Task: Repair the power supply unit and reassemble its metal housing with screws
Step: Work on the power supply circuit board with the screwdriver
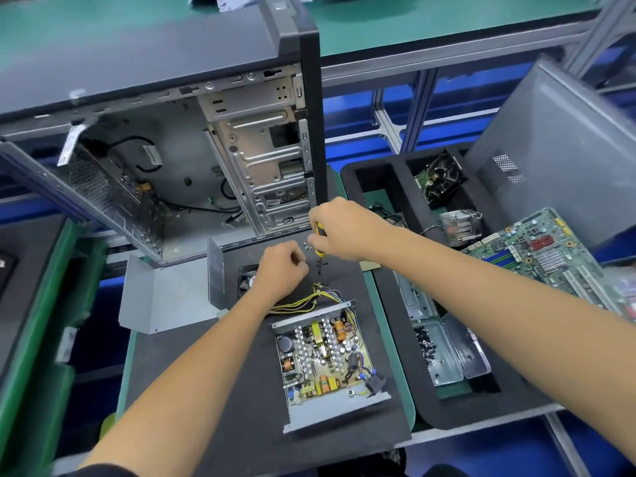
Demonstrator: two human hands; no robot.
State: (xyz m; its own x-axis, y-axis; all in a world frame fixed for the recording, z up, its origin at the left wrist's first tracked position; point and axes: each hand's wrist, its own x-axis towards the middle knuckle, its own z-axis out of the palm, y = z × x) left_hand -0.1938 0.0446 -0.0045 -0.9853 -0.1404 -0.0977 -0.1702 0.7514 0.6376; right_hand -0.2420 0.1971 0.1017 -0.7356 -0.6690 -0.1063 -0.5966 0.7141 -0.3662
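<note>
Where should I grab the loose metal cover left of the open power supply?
Grip the metal cover by its upright wall, near the top edge, coming from above. The bent sheet's base lies flat on the mat, so that standing wall offers the only free edge to pinch.

The power supply unit (327,366) lies on the mat (241,407), its cover (165,297) to the left. Behind stands the computer case (192,160); the motherboard (550,256) lies right.

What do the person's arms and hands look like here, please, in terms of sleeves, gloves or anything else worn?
Both forearms are bare from the elbow down. The left hand and the right hand wear no gloves, and no watch, ring or wristband shows on either wrist. At the bottom left edge of the head view a dark black fabric sleeve edge covers the left upper arm; nothing worn shows on the right arm.
</note>
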